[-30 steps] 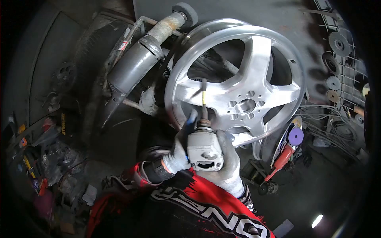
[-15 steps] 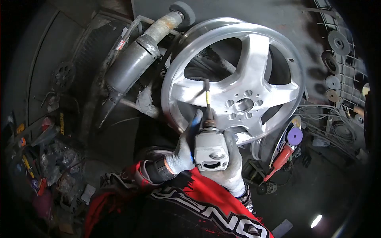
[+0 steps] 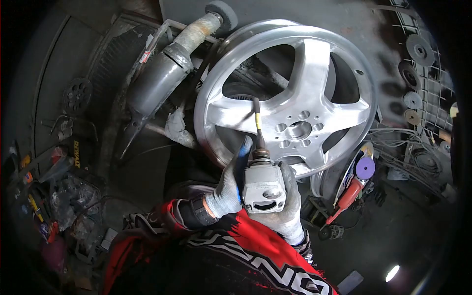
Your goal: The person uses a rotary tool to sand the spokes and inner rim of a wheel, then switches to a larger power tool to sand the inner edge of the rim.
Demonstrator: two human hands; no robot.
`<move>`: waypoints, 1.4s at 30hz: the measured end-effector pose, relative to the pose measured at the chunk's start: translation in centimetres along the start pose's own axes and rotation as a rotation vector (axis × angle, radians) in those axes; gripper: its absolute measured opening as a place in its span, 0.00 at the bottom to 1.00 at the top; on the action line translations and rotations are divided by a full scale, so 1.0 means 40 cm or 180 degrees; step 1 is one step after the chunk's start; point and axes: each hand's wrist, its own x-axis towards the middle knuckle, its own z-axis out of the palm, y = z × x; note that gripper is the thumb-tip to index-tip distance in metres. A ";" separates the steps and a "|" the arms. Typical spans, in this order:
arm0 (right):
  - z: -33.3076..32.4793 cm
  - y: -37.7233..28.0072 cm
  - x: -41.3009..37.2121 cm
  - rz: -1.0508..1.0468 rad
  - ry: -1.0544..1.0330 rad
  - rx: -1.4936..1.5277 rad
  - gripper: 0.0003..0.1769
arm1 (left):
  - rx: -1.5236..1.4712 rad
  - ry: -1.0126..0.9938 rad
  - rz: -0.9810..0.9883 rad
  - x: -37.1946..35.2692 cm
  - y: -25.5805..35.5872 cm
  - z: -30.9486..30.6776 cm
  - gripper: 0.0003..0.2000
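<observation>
Between my two gloved hands is a pale grey die grinder, its long thin shaft with a yellow band pointing away from me. My left hand grips the tool's left side, thumb stretched along it and the other fingers mostly hidden. Wrapped around the right side and underneath is my right hand. The shaft's dark tip overlaps the left spoke of a shiny bare-metal alloy wheel. That wheel lies tilted in front of me, its hub with bolt holes right of the tool.
A large grey motor with a grinding wheel stands left of the alloy wheel. At right, a red angle grinder with a purple disc sits below hanging cables. Several discs hang on a wire rack. Assorted tools and bags fill the left side.
The alloy wheel and the motor appear shifted slightly left and up in view. The die grinder sits a little lower and further right, still in both hands.
</observation>
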 end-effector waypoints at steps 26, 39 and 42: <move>0.034 -0.030 -0.008 0.0285 0.0170 -0.0028 0.56 | 0.1053 0.0543 0.0716 -0.007 -0.003 -0.012 0.23; 0.097 -0.088 0.049 -0.0645 -0.0246 -0.0254 0.54 | -0.0097 0.0180 -0.0154 -0.095 0.132 -0.045 0.19; 0.095 -0.080 0.050 -0.0754 -0.0182 -0.0339 0.58 | 0.0294 -0.0204 0.0352 -0.098 0.120 -0.039 0.19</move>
